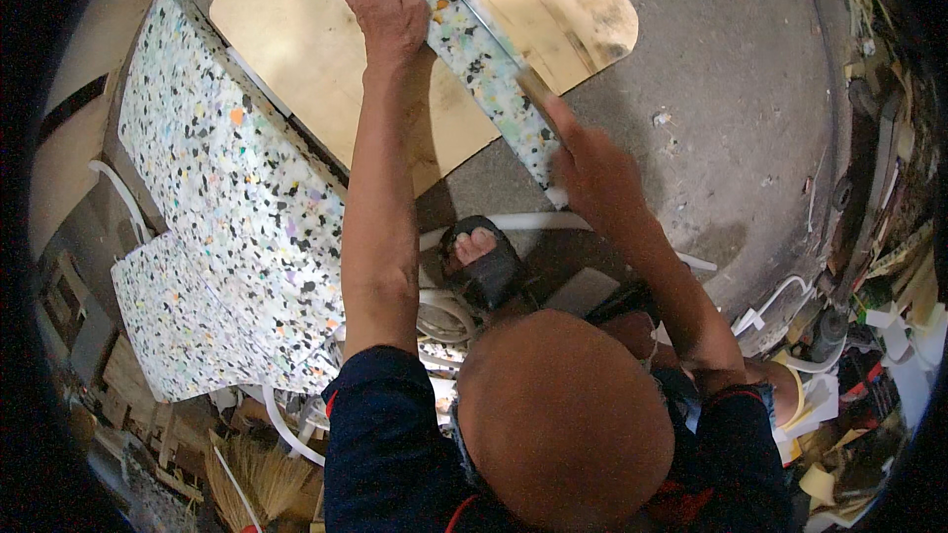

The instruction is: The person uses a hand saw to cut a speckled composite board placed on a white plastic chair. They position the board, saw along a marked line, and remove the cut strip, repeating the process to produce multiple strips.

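A long strip of speckled foam (491, 76), white with black and coloured flecks, lies slantwise across a pale wooden board (286, 15) and overhangs its near edge. My left hand (385, 5) rests on the strip's left side near the top of the view, fingers stretched out. Wrapped round the wooden handle of a long knife (535, 87) is my right hand (592, 168), beside the strip's near end. The thin blade runs up and left from the handle along the foam. Its far end passes out of view at the top.
Large speckled foam sheets (237, 168) lean at the left of the board. My sandalled foot (484, 255) is near the strip's near end. White tubing (538, 221) curves behind it. Scraps and clutter (889, 336) line the right side; a straw broom (259, 474) lies lower left.
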`<control>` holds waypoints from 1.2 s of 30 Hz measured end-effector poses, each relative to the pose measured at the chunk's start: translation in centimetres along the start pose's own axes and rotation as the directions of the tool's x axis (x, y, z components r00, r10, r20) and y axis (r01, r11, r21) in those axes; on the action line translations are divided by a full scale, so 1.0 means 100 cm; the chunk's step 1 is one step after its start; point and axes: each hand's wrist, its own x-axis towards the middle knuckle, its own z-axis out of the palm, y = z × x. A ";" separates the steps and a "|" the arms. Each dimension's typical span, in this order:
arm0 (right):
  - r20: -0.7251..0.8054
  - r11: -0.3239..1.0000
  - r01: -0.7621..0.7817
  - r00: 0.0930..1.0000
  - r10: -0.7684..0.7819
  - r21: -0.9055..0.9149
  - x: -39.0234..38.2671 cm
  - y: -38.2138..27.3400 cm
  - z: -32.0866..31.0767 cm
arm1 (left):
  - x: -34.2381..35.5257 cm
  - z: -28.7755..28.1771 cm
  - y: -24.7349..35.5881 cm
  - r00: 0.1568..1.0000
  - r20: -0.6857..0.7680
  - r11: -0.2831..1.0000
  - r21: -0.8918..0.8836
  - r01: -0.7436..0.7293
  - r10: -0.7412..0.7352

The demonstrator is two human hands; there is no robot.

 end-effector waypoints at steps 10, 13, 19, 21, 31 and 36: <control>-0.005 1.000 0.012 1.000 -0.012 -0.016 -0.064 0.036 0.014 | -0.042 -0.047 0.086 0.923 -0.051 0.905 -0.228 0.361 -0.381; -0.112 0.990 0.143 0.983 -0.143 -0.009 -0.042 0.020 0.006 | -0.089 -0.055 0.116 0.833 0.198 0.845 -0.039 0.533 -0.516; 0.033 0.997 0.045 0.999 -0.043 -0.063 0.011 -0.016 -0.021 | -0.080 -0.015 0.110 0.931 0.052 0.918 -0.157 0.364 -0.360; -0.112 0.981 0.180 0.979 -0.172 0.070 0.044 -0.026 -0.031 | -0.052 -0.004 0.098 0.942 -0.025 0.928 -0.180 0.326 -0.336; -0.154 0.979 0.197 0.970 -0.186 0.059 0.059 -0.027 -0.048 | -0.010 -0.001 0.073 0.959 -0.122 0.959 -0.156 0.237 -0.257; -0.224 0.966 0.250 0.947 -0.229 0.068 0.034 -0.021 -0.038 | -0.036 -0.006 0.096 0.960 -0.009 0.950 -0.150 0.274 -0.278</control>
